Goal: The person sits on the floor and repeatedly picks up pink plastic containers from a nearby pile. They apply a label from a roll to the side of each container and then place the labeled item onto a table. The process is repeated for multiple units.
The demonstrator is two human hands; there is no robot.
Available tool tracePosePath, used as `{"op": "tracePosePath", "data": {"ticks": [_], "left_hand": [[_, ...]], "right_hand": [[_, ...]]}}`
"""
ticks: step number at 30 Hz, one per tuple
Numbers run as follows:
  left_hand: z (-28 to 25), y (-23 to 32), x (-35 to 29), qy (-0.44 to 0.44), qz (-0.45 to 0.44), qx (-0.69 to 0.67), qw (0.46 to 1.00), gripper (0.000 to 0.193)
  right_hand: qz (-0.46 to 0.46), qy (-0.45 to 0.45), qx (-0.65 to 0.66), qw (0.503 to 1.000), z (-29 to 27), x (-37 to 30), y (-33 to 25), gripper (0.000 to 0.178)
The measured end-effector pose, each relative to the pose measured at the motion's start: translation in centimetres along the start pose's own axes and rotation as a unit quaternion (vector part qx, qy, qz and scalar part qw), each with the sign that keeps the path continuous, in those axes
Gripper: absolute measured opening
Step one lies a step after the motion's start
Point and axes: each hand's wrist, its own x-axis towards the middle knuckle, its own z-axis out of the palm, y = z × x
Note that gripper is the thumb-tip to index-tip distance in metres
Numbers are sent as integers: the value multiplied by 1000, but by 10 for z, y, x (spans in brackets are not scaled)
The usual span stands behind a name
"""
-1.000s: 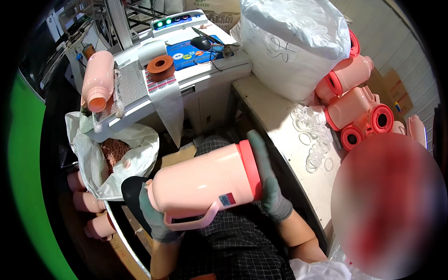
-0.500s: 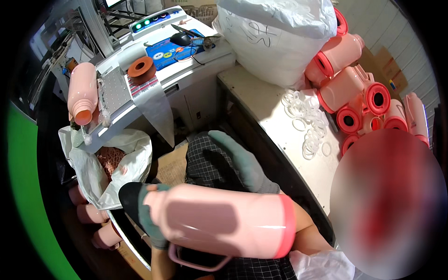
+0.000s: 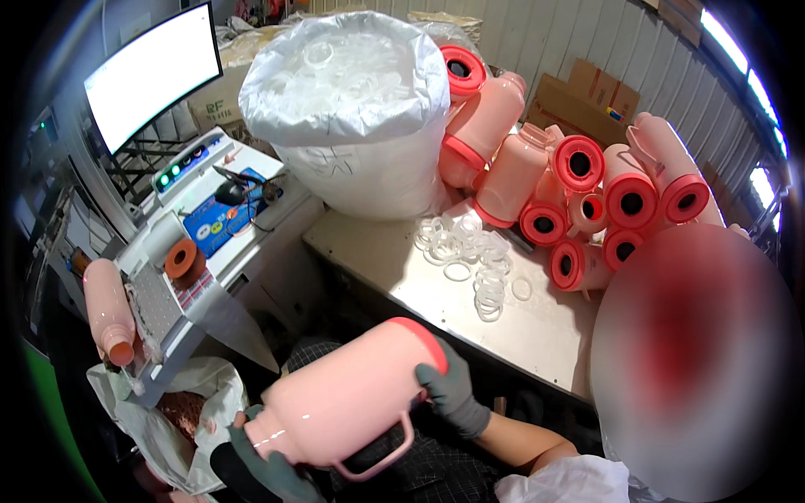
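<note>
Pink flask [image 3: 344, 394] | left hand [image 3: 277, 471]: curled round its neck [image 3: 267, 434] | right hand [image 3: 454, 391]: clasped at red base [image 3: 422, 342]

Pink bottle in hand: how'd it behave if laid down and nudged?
The pink bottle probably feels stiff: no dent shows under the right hand. Its glossy highlights suggest a slippery surface. On its side, the round body may roll until the handle likely stops it.

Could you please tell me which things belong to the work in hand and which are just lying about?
Work in hand:
pink bottle
left hand, at its neck
right hand, at its red end

Apparently lying about:
loose white rings
white sack of rings
brown roll
cardboard
</note>
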Motion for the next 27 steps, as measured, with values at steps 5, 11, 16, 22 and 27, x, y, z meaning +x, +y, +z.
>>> {"op": "tracePosePath", "data": {"ticks": [5, 11, 16, 22, 27], "left_hand": [[29, 24, 22, -121, 69, 205, 969, 69], [-19, 6, 15, -88, -26, 209, 974, 55], [-21, 6, 18, -98, -34, 304, 947, 38], [5, 5, 29, -65, -279, 217, 933, 42], [31, 7, 31, -147, -194, 214, 946, 40]], "right_hand": [[-195, 82, 155, 965, -30, 23, -84, 55], [-521, 252, 221, 785, -74, 179, -210, 50], [-676, 518, -184, 490, -73, 343, -350, 76], [-686, 423, -252, 535, 0, 385, -377, 80], [-653, 66, -304, 690, 32, 179, -159, 66]]}}
